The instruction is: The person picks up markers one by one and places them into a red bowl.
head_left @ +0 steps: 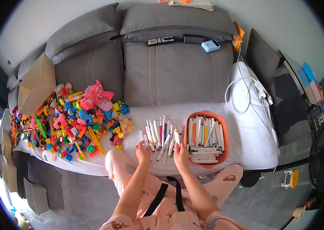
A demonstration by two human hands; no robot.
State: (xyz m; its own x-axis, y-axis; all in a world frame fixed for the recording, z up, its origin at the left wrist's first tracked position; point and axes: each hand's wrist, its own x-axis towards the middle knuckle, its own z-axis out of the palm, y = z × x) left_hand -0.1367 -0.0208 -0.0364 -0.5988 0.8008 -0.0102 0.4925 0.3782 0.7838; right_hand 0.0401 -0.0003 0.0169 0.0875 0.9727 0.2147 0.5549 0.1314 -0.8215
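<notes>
A loose pile of white-barrelled markers [156,132] lies on the white sofa cover in front of me, several with coloured ends. At the pile's left side my left hand [143,154] is closed around a white marker [141,135]. My right hand [181,156], at the pile's right edge, grips another marker [176,137] that points away from me. Just right of that hand stands an orange basket [226,143]. Inside it many markers stand or lean in the far part, and others lie flat in the near part.
Colourful toy blocks and figures [74,122] heap on the left beside an open cardboard box [37,86]. A phone [160,41] and a light-blue power bank [210,46] rest on the grey cushions behind. White cables and a power strip [261,89] lie right.
</notes>
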